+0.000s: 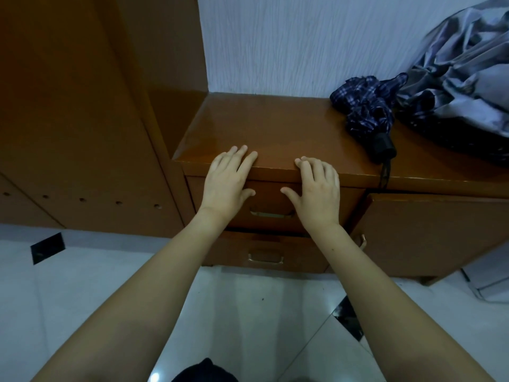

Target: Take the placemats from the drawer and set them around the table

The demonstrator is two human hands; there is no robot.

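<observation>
Task barely begun: left hand [227, 179] and right hand [319, 186] lay flat, fingers [246, 155] straight and slightly apart, on the glossy brown wooden counter [275, 128], above the closed top wooden drawer [271, 205]; no placemats visible.

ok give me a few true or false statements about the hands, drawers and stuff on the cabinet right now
1. Both hands lie flat at the cabinet's front edge. True: the left hand and right hand rest open, fingers on the cabinet top.
2. The top drawer is pulled open. False: the top drawer is closed.
3. A folded plaid umbrella lies on the cabinet top. True.
4. The right hand grips the top drawer handle. False: the top drawer handle is untouched.
5. Placemats lie on the cabinet top. False: none are visible.
</observation>
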